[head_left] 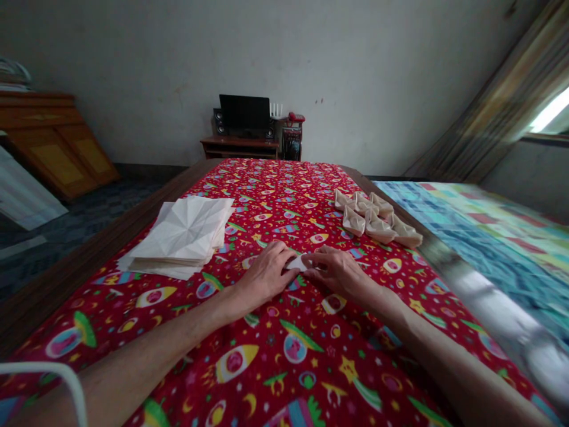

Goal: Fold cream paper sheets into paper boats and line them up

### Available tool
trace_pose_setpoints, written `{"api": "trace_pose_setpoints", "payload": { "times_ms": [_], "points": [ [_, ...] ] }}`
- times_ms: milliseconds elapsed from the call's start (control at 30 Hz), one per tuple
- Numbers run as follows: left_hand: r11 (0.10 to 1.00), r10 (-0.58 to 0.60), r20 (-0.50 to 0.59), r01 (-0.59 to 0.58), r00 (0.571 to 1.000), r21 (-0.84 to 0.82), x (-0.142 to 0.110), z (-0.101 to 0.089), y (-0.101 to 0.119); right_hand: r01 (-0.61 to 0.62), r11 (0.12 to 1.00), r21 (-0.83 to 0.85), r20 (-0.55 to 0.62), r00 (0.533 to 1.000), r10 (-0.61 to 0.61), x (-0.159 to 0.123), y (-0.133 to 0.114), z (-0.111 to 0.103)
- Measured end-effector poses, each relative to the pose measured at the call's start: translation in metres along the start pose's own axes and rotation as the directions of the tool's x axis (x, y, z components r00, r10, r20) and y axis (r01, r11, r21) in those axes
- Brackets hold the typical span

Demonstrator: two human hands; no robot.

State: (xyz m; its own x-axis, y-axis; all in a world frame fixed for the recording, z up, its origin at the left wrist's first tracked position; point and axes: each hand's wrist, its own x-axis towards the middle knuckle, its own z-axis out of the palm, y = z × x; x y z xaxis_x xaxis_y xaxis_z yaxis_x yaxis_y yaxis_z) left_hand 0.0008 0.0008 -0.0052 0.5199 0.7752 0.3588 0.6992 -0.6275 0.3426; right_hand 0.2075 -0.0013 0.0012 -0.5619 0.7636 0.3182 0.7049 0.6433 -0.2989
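Note:
A small piece of folded white paper (299, 263) is held low over the red cloth, at the middle of the view. My left hand (271, 268) pinches its left end between thumb and fingers. At its right end, my right hand (334, 268) grips it the same way, fingers curled. Much of the paper is hidden behind my fingers. To the left lies a stack of creased white paper sheets (186, 228). Several folded paper boats (377, 225) sit in a cluster to the right of my hands.
A red patterned cloth (284, 356) covers the long table, whose brown wooden edge (178, 178) shows at the left. A bed (489, 231) stands along the right. Beyond the table are a monitor (244, 111) and a desk (240, 144). A white cable (53, 369) crosses the lower left corner.

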Motion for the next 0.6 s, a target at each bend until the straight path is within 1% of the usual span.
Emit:
{"api": "trace_pose_setpoints", "payload": {
  "times_ms": [67, 133, 267, 333, 433, 600],
  "points": [
    [0.999, -0.014, 0.010, 0.014, 1.000, -0.028, 0.001, 0.001, -0.002, -0.025, 1.000, -0.007, 0.012, 1.000, 0.025, 0.000, 0.000, -0.001],
    [0.998, -0.030, 0.026, 0.031, 0.999, -0.049, 0.002, 0.002, -0.004, -0.040, 0.998, -0.057, 0.025, 0.999, 0.041, 0.001, -0.001, -0.002],
    [0.998, -0.028, 0.050, 0.031, 0.998, -0.060, 0.002, 0.001, -0.006, 0.013, 0.978, -0.210, 0.054, 0.999, -0.001, 0.002, -0.008, -0.002],
    [0.998, -0.019, 0.065, 0.024, 0.998, -0.065, 0.003, 0.000, -0.005, 0.033, 0.972, -0.231, 0.050, 0.999, -0.022, 0.001, -0.010, 0.000],
    [0.996, -0.042, 0.083, 0.049, 0.996, -0.080, 0.003, -0.003, -0.004, 0.039, 0.980, -0.196, 0.013, 0.999, -0.037, -0.001, -0.009, 0.003],
    [0.992, -0.074, 0.069, 0.080, 0.995, -0.096, 0.005, -0.006, -0.001, 0.063, 0.996, -0.060, -0.035, 0.997, -0.066, -0.004, 0.000, 0.005]
  ]
}}
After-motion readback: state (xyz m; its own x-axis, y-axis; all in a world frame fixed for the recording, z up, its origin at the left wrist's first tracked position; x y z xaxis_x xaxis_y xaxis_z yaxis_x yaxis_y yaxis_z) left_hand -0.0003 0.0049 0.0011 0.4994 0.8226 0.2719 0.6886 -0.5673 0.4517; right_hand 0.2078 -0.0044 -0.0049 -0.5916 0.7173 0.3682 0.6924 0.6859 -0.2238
